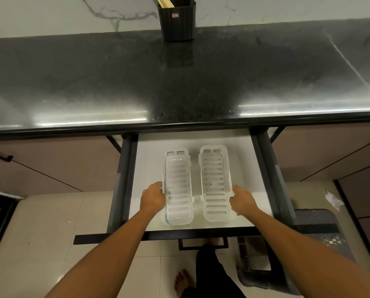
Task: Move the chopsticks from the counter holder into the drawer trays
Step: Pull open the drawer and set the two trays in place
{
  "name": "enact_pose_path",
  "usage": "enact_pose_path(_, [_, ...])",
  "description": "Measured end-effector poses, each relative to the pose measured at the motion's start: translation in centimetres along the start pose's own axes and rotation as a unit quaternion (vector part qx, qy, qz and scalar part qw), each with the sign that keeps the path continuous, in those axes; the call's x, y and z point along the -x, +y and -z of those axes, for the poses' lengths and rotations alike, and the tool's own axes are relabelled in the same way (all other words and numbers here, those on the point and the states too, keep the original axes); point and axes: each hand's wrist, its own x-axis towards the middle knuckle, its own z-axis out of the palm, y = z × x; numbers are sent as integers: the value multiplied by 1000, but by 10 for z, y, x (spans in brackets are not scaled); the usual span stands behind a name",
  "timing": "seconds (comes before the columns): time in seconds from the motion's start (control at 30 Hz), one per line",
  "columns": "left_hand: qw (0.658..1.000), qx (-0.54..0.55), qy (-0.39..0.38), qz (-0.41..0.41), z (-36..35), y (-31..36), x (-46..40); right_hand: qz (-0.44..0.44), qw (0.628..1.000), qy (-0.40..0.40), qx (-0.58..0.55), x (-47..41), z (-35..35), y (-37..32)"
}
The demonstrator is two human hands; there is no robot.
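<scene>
A black ribbed holder [177, 22] stands at the back of the dark counter, with pale wooden chopsticks [164, 1] sticking out of its top left. Below the counter an open drawer [250, 186] holds two clear slotted plastic trays side by side. My left hand [153, 197] grips the outer left edge of the left tray [178, 190]. My right hand [243, 201] grips the outer right edge of the right tray [215, 186]. Both trays lie lengthwise, with no chopsticks in them.
The glossy black counter [179, 82] spans the view, with a marble wall behind it. Closed brown cabinet fronts flank the drawer. A dark bin [317, 224] stands on the tiled floor at the right, under the drawer's corner. My legs and bare foot are below the drawer front.
</scene>
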Motion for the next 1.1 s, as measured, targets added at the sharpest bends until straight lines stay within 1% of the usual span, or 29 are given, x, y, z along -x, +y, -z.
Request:
enact_pose_path(0.43, [999,21,-8,-25,-9,4,4,19,1000,-20,-3,2,-4,2])
enact_pose_path(0.73, [998,67,-17,-14,-11,1,5,15,1000,-21,-8,1,-4,5])
enact_pose_path(1.1, [997,77,-18,-12,-9,1,10,21,1000,-18,4,1,-3,6])
